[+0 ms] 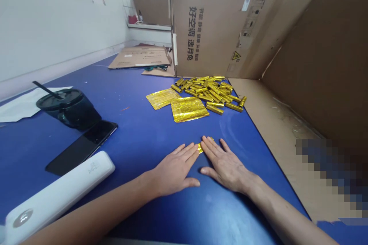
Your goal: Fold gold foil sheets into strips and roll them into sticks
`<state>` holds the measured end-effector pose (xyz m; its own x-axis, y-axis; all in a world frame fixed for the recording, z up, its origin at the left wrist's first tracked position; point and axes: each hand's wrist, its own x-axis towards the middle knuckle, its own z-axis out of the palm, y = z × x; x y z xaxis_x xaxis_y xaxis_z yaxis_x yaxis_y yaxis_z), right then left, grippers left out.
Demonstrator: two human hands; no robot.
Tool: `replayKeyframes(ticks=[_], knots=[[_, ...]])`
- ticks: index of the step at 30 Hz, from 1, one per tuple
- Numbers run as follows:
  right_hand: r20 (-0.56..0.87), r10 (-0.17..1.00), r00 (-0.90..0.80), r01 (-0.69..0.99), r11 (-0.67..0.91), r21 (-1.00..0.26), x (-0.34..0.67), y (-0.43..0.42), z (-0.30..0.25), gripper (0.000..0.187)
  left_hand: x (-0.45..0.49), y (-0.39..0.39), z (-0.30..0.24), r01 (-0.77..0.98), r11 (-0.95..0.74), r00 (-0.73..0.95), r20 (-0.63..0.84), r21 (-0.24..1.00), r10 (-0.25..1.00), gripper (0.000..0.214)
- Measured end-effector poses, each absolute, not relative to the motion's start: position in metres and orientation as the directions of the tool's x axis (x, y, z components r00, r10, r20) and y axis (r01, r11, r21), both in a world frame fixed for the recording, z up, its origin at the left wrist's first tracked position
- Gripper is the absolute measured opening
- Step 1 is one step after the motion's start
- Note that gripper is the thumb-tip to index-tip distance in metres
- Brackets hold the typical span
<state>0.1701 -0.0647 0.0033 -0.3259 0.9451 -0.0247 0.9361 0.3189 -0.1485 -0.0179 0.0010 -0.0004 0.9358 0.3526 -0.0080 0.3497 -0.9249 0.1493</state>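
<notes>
The table point(135, 130) is deep blue. At its far right corner the foil rolls point(214, 93) are gold with darker streaks; beside them, 2 foil sheets point(189, 110) are gold — finely lined. The foil strip point(200, 148) nearer the front edge is gold too. Toward the left edge, the cup point(77, 111) is dark teal, the phone point(83, 147) black, the long device point(63, 195) white with a silver oval point(23, 218). Along the far edge, the carton point(218, 26) is brown — black lettering point(193, 15), 1 yellow triangle point(236, 56).

Glossy, crinkled foil-like sheets point(189, 109)
</notes>
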Motion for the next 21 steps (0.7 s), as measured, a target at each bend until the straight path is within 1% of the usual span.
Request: replayKeyframes(ticks=[6, 10, 17, 19, 21], knots=[[0.000, 0.962, -0.274, 0.954, 0.272, -0.123, 0.180, -0.061, 0.001, 0.071, -0.018, 0.002, -0.002, 0.345, -0.931, 0.938, -0.014, 0.118, 0.346, 0.075], [0.009, 0.975, -0.224, 0.969, 0.223, -0.103, 0.178, -0.066, 0.003, 0.073, -0.021, 0.010, 0.000, 0.314, -0.944, 0.949, -0.023, 0.101, 0.314, 0.067], [0.029, 0.978, -0.208, 0.973, 0.210, -0.101, 0.170, -0.072, 0.006, 0.079, -0.028, 0.040, 0.005, 0.283, -0.956, 0.959, -0.051, 0.072, 0.280, 0.052], [0.045, 0.979, -0.199, 0.974, 0.202, -0.105, 0.169, -0.072, 0.004, 0.079, -0.024, 0.039, 0.008, 0.293, -0.954, 0.956, -0.052, 0.064, 0.290, 0.052], [0.061, 0.979, -0.194, 0.973, 0.200, -0.113, 0.168, -0.072, 0.003, 0.078, -0.017, 0.031, 0.011, 0.332, -0.942, 0.943, -0.037, 0.056, 0.330, 0.056]])
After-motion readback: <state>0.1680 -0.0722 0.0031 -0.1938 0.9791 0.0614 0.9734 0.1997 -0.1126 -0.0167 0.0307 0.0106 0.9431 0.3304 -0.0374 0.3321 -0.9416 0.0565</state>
